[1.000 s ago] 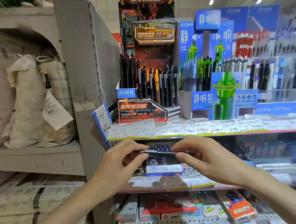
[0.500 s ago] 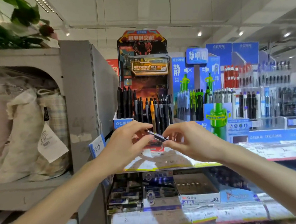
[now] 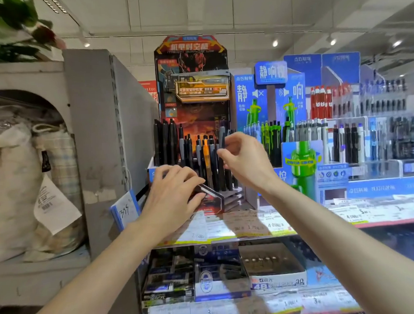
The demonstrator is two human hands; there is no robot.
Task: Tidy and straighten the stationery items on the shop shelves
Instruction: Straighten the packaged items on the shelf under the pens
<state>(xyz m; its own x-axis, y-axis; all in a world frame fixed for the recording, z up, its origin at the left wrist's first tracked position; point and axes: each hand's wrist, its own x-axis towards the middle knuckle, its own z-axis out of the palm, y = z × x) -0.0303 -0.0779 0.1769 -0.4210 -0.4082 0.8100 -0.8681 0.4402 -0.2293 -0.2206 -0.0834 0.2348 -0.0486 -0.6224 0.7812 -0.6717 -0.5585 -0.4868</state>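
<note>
Hands first: our left hand (image 3: 173, 191) lies curled, gripping nothing, on the front edge of the red-and-black pen display stand (image 3: 195, 123). At one o'clock from it, our right hand (image 3: 243, 158) pinches a grey pen (image 3: 222, 137) upright among the stand's pens.

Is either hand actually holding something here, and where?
The right hand pinches a grey pen near its middle. The left hand rests on the display stand, gripping nothing.
</note>
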